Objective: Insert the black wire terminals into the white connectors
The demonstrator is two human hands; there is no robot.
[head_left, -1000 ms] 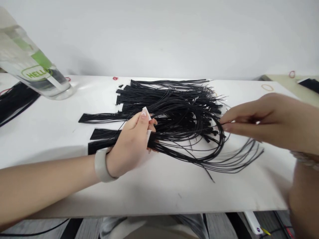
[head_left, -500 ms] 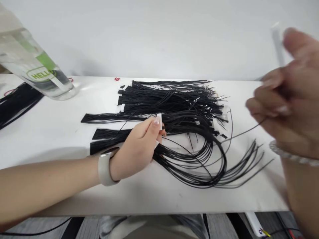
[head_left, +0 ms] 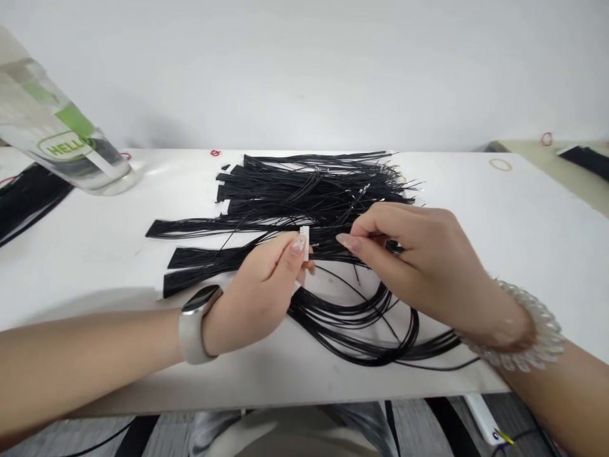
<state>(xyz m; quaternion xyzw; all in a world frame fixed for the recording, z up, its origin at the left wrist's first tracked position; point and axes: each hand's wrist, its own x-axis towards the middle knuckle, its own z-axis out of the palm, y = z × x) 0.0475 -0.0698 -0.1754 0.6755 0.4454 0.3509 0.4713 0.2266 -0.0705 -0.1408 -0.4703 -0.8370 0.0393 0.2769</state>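
My left hand (head_left: 266,289) is closed around a bundle of black wires (head_left: 340,311), pinching a small white connector (head_left: 305,244) between thumb and fingers. The bundle curves away to the right in loose loops. Just right of the connector, my right hand (head_left: 419,260) has thumb and index finger pinched on a thin black wire, most of it hidden by the fingers. A short light tip shows between this pinch and the connector, close to it. Behind both hands lies a pile of black wires (head_left: 295,184) with bare metal ends toward the right.
A clear bottle with green print (head_left: 80,139) stands at the left, beside more black wires (head_left: 28,197). Red rings, such as one at the back (head_left: 216,153), and a yellowish band (head_left: 500,165) lie on the white table (head_left: 95,254). Another dark bundle (head_left: 587,160) is at far right.
My right hand has come down and left from the raised right side to beside the connector. My left hand keeps its hold, with the connector turned more toward view.
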